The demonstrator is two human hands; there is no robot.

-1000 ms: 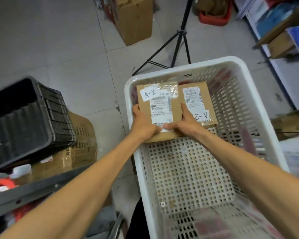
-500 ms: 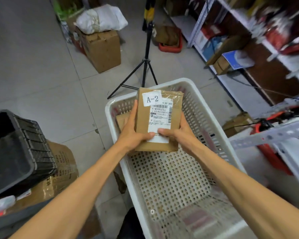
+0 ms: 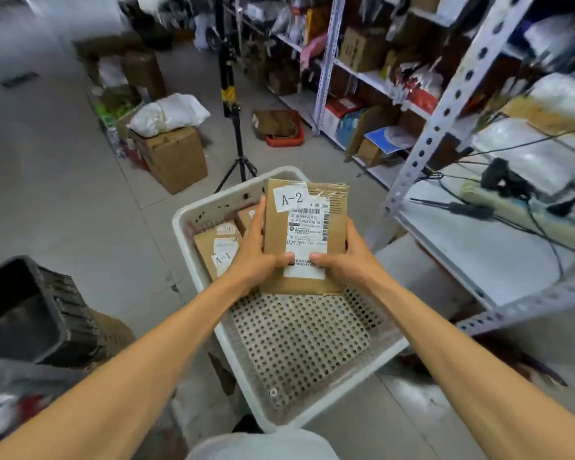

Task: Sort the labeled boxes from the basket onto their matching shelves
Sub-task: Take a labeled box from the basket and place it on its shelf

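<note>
I hold a flat brown cardboard box labeled A-2 (image 3: 304, 234) upright above the white perforated basket (image 3: 210, 283). My left hand (image 3: 254, 254) grips its left edge with the thumb on the front. My right hand (image 3: 349, 260) grips the right edge the same way. In the far left corner of the basket lies another brown box with an A-1 label (image 3: 218, 249), and a further box (image 3: 246, 217) shows behind my left hand. A white metal shelf rack (image 3: 452, 97) stands to the right.
The rack's lower white shelf (image 3: 478, 257) carries cables and a power strip. A black tripod (image 3: 234, 137) stands just beyond the basket. Cardboard boxes (image 3: 173, 157) and bags sit on the grey floor at the back left. A black crate (image 3: 30, 313) is at my left.
The A-2 box has been lifted out of the basket and raised upright. My view has swung up and right, bringing the shelf rack into sight and uncovering the A-1 box.
</note>
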